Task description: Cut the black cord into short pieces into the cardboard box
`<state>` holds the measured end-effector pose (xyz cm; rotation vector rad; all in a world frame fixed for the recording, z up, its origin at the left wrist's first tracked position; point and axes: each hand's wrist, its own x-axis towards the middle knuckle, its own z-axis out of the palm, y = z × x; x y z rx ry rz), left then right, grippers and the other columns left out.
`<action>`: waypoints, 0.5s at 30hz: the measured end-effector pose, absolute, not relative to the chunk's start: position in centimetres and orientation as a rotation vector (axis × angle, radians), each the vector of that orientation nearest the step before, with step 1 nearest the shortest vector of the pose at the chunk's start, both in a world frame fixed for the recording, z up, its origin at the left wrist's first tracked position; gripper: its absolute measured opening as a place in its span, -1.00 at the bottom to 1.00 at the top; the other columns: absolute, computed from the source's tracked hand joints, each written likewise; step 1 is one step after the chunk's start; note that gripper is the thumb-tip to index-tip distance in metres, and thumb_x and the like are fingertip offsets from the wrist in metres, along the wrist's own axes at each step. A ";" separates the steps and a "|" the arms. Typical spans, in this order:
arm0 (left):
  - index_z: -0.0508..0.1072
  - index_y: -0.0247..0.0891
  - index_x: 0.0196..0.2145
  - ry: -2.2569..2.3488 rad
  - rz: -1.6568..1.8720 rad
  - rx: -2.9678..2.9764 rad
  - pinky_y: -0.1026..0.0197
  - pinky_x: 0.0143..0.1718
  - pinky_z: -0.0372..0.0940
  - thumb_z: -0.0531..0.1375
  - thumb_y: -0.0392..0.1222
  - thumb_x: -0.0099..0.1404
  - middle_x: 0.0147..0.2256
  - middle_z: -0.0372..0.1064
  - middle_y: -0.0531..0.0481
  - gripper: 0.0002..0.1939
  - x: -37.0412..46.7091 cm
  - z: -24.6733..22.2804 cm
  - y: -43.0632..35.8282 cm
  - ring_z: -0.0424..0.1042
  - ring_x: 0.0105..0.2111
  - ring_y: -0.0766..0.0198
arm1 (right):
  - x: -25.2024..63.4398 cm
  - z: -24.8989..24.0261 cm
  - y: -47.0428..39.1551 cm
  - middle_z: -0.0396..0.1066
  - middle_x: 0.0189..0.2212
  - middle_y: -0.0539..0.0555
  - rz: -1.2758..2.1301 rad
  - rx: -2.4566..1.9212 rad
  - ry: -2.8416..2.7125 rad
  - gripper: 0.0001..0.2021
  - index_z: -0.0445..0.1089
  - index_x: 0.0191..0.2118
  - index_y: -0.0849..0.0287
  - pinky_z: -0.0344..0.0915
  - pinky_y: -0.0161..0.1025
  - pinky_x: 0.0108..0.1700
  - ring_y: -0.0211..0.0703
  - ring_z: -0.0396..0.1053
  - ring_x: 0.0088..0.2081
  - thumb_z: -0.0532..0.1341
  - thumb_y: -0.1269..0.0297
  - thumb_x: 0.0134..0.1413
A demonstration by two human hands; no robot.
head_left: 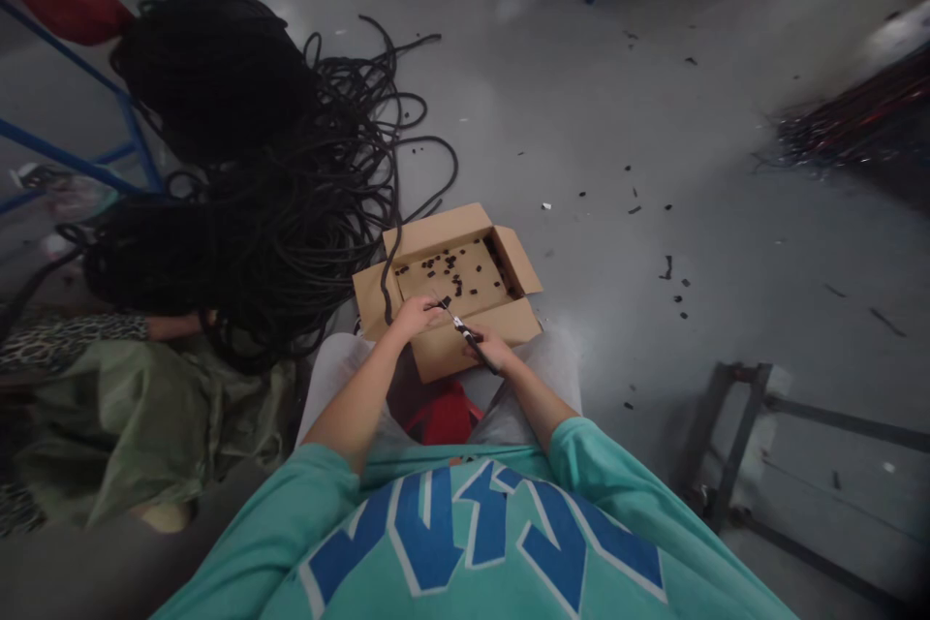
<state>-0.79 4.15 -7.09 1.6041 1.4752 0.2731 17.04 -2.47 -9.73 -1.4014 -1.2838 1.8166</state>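
Left fingers [424, 308] clamp black cord [387, 276], right fingers [485, 341] wrap a black-handled tool [480, 354] over the carton [440, 230], center; roomy floor [567, 107] right, rope heap [283, 213] crowds left, tool tip blurry.

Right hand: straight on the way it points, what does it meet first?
Probably the left hand, touched first by the black-handled tool the right hand holds; exact depth there is unclear.

Pieces [450, 262] in 1 box [436, 230]; cord heap [291, 223] left of box, metal frame [742, 436] right, wire bundle [864, 116] beyond frame.
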 end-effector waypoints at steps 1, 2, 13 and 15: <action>0.45 -0.37 -0.42 1.461 0.239 1.621 0.32 -0.49 0.15 0.10 -0.23 0.02 -0.54 0.37 0.00 -0.80 -0.8 -6.8 4.2 0.26 -0.57 0.38 | 17.1 -9.6 -2.4 0.27 -0.53 -0.07 1.840 -1.389 -1.263 -0.48 0.30 -0.10 0.21 0.11 -0.38 -0.44 -0.34 0.16 -0.51 0.18 0.40 -0.37; 0.46 -0.37 -0.42 1.448 0.211 1.635 0.32 -0.48 0.15 0.10 -0.23 0.02 -0.54 0.37 0.00 -0.80 -0.8 -6.6 4.3 0.26 -0.56 0.37 | 17.1 -9.5 -2.3 0.30 -0.50 -0.05 1.854 -1.379 -1.249 -0.47 0.30 -0.09 0.20 0.12 -0.37 -0.42 -0.32 0.18 -0.49 0.18 0.40 -0.38; 0.46 -0.30 -0.53 1.369 0.254 1.691 0.31 -0.46 0.13 0.13 -0.28 -0.06 -0.57 0.36 0.01 -0.88 -0.9 -7.4 5.5 0.26 -0.55 0.33 | 16.8 -10.5 -2.3 0.34 -0.42 -0.04 1.725 -1.527 -1.319 -0.49 0.32 -0.11 0.19 0.14 -0.37 -0.40 -0.28 0.23 -0.42 0.18 0.39 -0.38; 0.46 -0.29 -0.52 1.372 0.278 1.734 0.29 -0.40 0.14 0.14 -0.29 -0.07 -0.51 0.38 -0.01 -0.88 -0.8 -7.7 5.4 0.29 -0.48 0.29 | 16.8 -10.8 -2.3 0.34 -0.45 -0.05 1.705 -1.538 -1.344 -0.50 0.33 -0.12 0.20 0.13 -0.39 -0.42 -0.30 0.22 -0.44 0.18 0.39 -0.38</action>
